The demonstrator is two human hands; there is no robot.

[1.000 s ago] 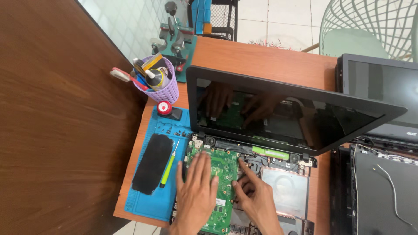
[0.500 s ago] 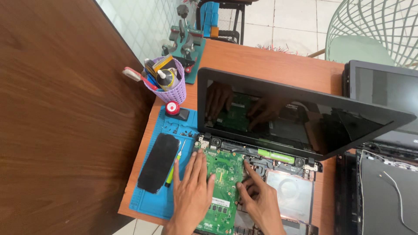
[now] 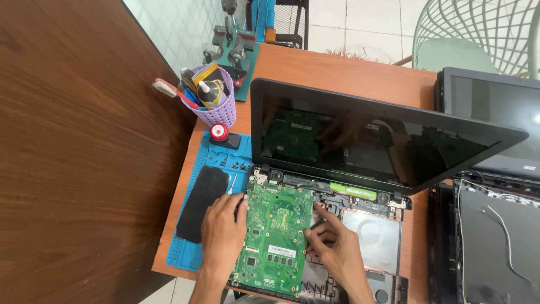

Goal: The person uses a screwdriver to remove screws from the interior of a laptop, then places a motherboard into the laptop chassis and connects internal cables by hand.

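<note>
Motherboard [image 3: 275, 231], green and bare, lies in the opened base of a dark laptop [image 3: 371, 143] on a wooden table [image 3: 337, 70], with both of a person's hands at its edges. The left hand [image 3: 223, 228] rests flat along the board's left edge, fingers spread loosely and gripping nothing that can be seen. The right hand [image 3: 333, 247] sits at the board's right edge, its forefinger stretched toward the board's upper right corner and the other fingers curled under; whether they pinch anything cannot be told. Behind the board, the laptop's black screen stands tilted open and mirrors the board and the hands. Left of the board, a blue work mat [image 3: 194, 253] carries a black flat cover [image 3: 202, 202], a thin yellow-handled tool [image 3: 230, 184] and a scatter of small screws [image 3: 233, 163]. Farther back on the left of the board stand a small red-topped knob [image 3: 219, 133] and a lilac basket [image 3: 216, 110] stuffed with tools and a toothbrush [image 3: 169, 90]. To the right of the board, well apart, a second laptop [image 3: 489, 112] stands beside a dismantled grey case [image 3: 495, 247].
</note>
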